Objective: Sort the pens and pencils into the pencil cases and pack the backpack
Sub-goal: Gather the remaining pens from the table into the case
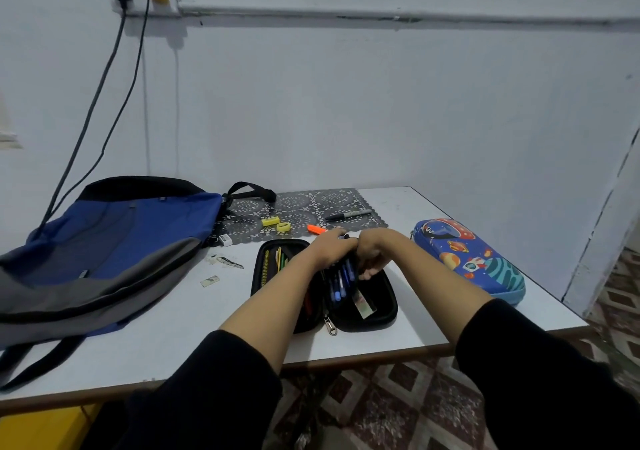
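A black pencil case lies open on the white table. Pencils fill its left half; several blue pens stand along its middle flap. My left hand and my right hand meet over the case's far end, fingers curled round the tops of the pens and the flap. Exactly what each hand holds is hidden. A blue space-print pencil case lies zipped at the right. The blue and grey backpack lies flat on the left.
On a grey lace mat behind the case lie a black marker, an orange highlighter, a yellow eraser and a yellow sharpener. A white eraser sits by the backpack. Cables hang from a wall socket.
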